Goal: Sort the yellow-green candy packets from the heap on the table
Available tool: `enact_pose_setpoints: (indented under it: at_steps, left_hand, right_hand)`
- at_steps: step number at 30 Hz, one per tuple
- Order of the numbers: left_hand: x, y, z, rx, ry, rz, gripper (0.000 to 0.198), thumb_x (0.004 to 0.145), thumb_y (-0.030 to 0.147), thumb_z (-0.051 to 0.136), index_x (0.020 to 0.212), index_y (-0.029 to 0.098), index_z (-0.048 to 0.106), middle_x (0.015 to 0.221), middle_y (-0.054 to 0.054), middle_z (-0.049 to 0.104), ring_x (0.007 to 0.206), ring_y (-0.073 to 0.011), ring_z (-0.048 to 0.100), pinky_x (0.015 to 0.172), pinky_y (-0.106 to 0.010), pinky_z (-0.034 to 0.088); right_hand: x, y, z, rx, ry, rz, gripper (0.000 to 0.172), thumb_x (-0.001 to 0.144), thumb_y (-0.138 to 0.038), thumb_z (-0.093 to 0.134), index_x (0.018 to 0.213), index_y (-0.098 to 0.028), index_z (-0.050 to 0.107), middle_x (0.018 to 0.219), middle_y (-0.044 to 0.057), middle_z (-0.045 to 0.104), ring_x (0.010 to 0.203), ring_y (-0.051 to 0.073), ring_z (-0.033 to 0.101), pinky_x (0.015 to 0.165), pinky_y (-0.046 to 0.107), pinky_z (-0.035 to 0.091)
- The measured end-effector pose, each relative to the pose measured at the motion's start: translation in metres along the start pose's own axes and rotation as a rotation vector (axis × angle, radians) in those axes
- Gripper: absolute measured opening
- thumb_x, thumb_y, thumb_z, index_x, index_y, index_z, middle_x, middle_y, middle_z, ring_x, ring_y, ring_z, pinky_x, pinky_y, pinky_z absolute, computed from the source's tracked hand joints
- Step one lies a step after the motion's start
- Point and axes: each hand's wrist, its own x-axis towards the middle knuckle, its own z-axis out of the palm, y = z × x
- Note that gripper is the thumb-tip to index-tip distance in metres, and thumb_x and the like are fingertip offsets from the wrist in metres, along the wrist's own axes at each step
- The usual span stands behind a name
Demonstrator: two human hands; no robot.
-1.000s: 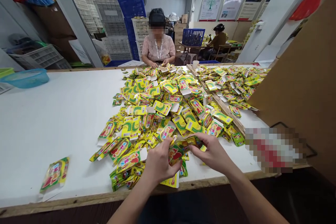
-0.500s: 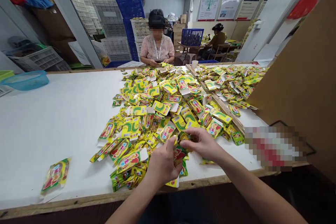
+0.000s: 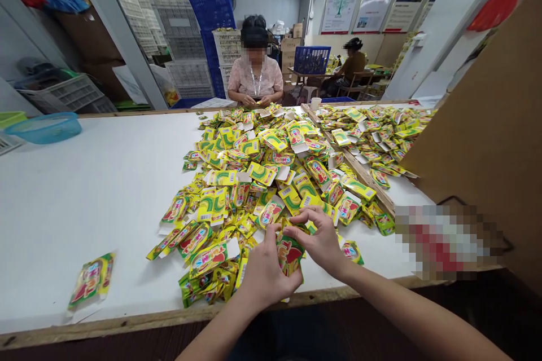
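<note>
My left hand [image 3: 271,271] is closed around a small yellow-green candy box [image 3: 290,251] printed with a red fruit and coloured letters. The box stands tilted near the table's front edge. At its top end, the thumb and forefinger of my right hand [image 3: 319,240] pinch together on the box's edge. Whether a small packet is also between those fingers is hidden. Beyond both hands spreads a large heap of similar boxes [image 3: 212,203], several with white flaps open, mixed with small shiny packets [image 3: 220,282].
A lone box [image 3: 91,279] lies at the left on the white table [image 3: 127,192]. A wooden strip [image 3: 364,172] divides the heap from another pile [image 3: 381,124]. A blue basin [image 3: 46,127] stands far left, and a cardboard panel [image 3: 478,124] rises at right. A co-worker [image 3: 255,76] sits opposite.
My right fingers have shifted slightly left and closed at the top of the box. More of the box's printed front shows in my left hand. The co-worker's hands have moved a little.
</note>
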Motion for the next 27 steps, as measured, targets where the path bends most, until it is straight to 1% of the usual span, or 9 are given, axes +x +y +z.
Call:
enact_pose_setpoints:
  at_steps: [3,5,7,11,14,17,22,24,27]
  left_hand:
    - [-0.004,0.003,0.007,-0.119,-0.033,-0.05,0.051,0.061,0.027,0.058,0.105,0.02,0.033,0.072,0.0,0.058,0.064,-0.021,0.06,0.057,-0.029,0.042]
    - [-0.005,0.004,0.009,-0.112,-0.042,-0.093,0.05,0.061,0.028,0.058,0.104,0.02,0.034,0.075,-0.002,0.058,0.066,-0.0215,0.06,0.058,-0.03,0.042]
    - [-0.005,0.004,0.007,-0.072,-0.03,-0.117,0.054,0.061,0.029,0.058,0.108,0.019,0.033,0.076,-0.002,0.059,0.068,-0.0228,0.06,0.06,-0.032,0.042]
    - [-0.001,0.003,-0.003,-0.072,0.012,-0.074,0.059,0.061,0.031,0.06,0.113,0.02,0.034,0.074,0.0,0.06,0.071,-0.0233,0.061,0.065,-0.033,0.044]
    - [0.001,0.002,-0.005,-0.136,-0.029,-0.049,0.06,0.06,0.029,0.061,0.113,0.019,0.034,0.073,0.0,0.06,0.072,-0.022,0.061,0.065,-0.031,0.044]
    - [0.0,-0.002,-0.003,-0.14,-0.011,-0.071,0.06,0.06,0.028,0.06,0.113,0.019,0.033,0.072,0.001,0.06,0.071,-0.0215,0.062,0.065,-0.031,0.045]
    - [-0.003,-0.01,-0.007,0.063,0.07,-0.068,0.061,0.061,0.03,0.059,0.115,0.02,0.032,0.075,-0.001,0.06,0.068,-0.0241,0.062,0.061,-0.033,0.045]
    - [-0.003,-0.01,-0.01,0.126,0.068,-0.037,0.063,0.06,0.03,0.06,0.115,0.02,0.032,0.078,-0.002,0.061,0.067,-0.0246,0.062,0.059,-0.033,0.045]
    - [-0.001,-0.008,-0.014,0.119,0.015,0.011,0.06,0.058,0.025,0.06,0.113,0.02,0.035,0.078,-0.002,0.061,0.066,-0.0239,0.062,0.059,-0.032,0.045]
  right_hand:
    - [-0.003,0.004,0.006,0.058,-0.049,0.098,0.024,0.062,-0.041,0.073,0.061,-0.019,0.064,0.072,0.005,0.064,0.077,0.021,0.059,0.074,0.036,0.045]
    - [-0.003,0.004,0.006,0.13,-0.113,0.226,0.026,0.061,-0.042,0.073,0.062,-0.018,0.063,0.068,0.004,0.064,0.069,0.02,0.06,0.066,0.034,0.047]
    - [0.002,0.002,0.0,0.17,-0.178,0.295,0.027,0.063,-0.043,0.07,0.066,-0.017,0.065,0.071,0.005,0.067,0.069,0.02,0.062,0.065,0.033,0.049]
    - [0.016,-0.006,-0.02,0.139,-0.393,0.221,0.022,0.065,-0.035,0.07,0.082,-0.02,0.071,0.085,0.005,0.071,0.083,0.021,0.065,0.078,0.034,0.049]
    - [0.017,-0.005,-0.022,0.105,-0.358,0.221,0.019,0.061,-0.027,0.071,0.079,-0.019,0.071,0.081,0.005,0.071,0.08,0.02,0.065,0.077,0.034,0.05]
    - [0.011,-0.002,-0.015,0.135,-0.325,0.256,0.02,0.062,-0.031,0.07,0.078,-0.017,0.07,0.081,0.005,0.071,0.08,0.02,0.065,0.075,0.033,0.051]
    - [0.004,-0.007,-0.016,0.235,-0.568,0.225,0.029,0.076,-0.041,0.058,0.088,-0.018,0.07,0.088,0.006,0.071,0.085,0.02,0.065,0.076,0.034,0.05]
    - [0.004,-0.011,-0.018,0.19,-0.592,0.14,0.025,0.073,-0.039,0.064,0.089,-0.02,0.071,0.089,0.005,0.071,0.084,0.019,0.063,0.076,0.032,0.049]
    - [0.002,-0.014,-0.015,0.081,-0.564,0.057,0.018,0.06,-0.03,0.075,0.073,-0.019,0.07,0.071,0.0,0.066,0.067,0.015,0.057,0.064,0.027,0.046]
